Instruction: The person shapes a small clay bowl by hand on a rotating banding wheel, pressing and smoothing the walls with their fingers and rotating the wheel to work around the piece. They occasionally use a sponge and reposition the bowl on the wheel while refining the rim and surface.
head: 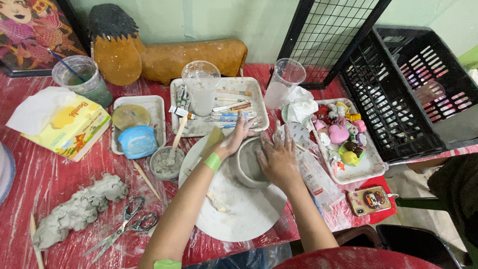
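Observation:
A small grey clay bowl [247, 164] sits on a round white board [244, 209] at the table's middle. My left hand [234, 139] cups the bowl's far left wall, a green band on its wrist. Against the bowl's right side presses my right hand [280, 158], fingers spread and pointing away from me. Both hands are smeared with clay.
A lump of grey clay [79, 209] and scissors [127, 224] lie at the left. White trays hold tools [226, 112] and small painted figures [343, 137]. Plastic cups [201, 87], a tissue box [69, 127], a phone [369, 199] and a black crate [413, 84] surround the board.

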